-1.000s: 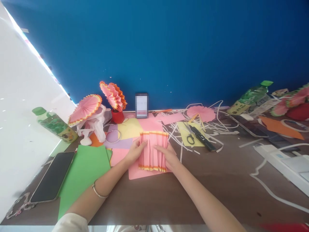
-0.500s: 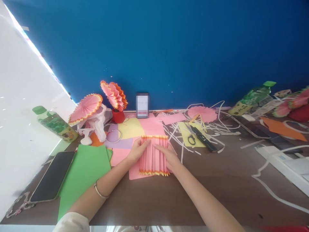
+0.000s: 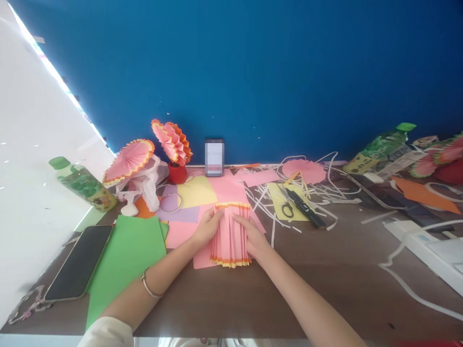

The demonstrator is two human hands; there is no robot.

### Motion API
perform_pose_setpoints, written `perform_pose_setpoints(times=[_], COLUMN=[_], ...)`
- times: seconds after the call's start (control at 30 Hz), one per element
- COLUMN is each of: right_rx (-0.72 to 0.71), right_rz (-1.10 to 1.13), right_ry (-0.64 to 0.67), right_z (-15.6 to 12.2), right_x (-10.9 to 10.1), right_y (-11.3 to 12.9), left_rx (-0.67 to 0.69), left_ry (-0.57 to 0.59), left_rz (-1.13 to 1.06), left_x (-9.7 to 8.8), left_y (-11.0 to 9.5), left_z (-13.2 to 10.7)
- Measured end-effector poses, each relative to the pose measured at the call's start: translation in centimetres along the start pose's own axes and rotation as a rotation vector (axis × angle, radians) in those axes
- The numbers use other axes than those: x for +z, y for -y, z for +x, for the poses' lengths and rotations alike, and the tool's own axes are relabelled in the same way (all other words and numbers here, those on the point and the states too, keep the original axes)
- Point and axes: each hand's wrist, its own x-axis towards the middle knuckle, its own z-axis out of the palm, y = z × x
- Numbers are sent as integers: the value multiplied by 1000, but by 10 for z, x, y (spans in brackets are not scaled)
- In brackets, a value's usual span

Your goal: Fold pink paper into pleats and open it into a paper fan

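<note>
Between my hands is a pleated sheet of pink paper (image 3: 231, 241) with orange and yellow edges, its folds running away from me. My left hand (image 3: 209, 225) grips its left side, the thumb lying on top of the pleats. On the opposite side my right hand (image 3: 255, 237) holds it, thumb and fingers against the folds. Under it lie flat pink sheets (image 3: 204, 258). The undersides of the pleats and the fingers beneath are hidden.
Green paper (image 3: 126, 260) and a dark phone (image 3: 80, 262) lie at left, near a bottle (image 3: 85, 185). Behind stand a pleated paper flower (image 3: 172, 142) in a red pot (image 3: 177, 172) and a propped phone (image 3: 214, 158). Scissors (image 3: 287, 207), paper strips (image 3: 265, 202) and a power strip (image 3: 423, 248) are at right.
My hands have drawn slightly closer together. The pleated paper is squeezed narrower, and its near edge now bows out toward me in the middle.
</note>
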Motion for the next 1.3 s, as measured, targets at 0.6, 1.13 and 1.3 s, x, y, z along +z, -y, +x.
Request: perform_pose_setpoints(times=[0.6,1.13,1.3], right_rx=[104,108,59], right_rz=[131,137,116], right_ry=[71,57,-19], right_z=[0,-1,-1], right_x=[1,0,1], right_y=[0,1,-1], left_rx=[-17,-91,-28], left_ry=[-13,-61,-66], left_rz=[-15,-152,-62], left_x=[1,0,1], left_y=[-1,0,-5], left_z=[-1,0,-6])
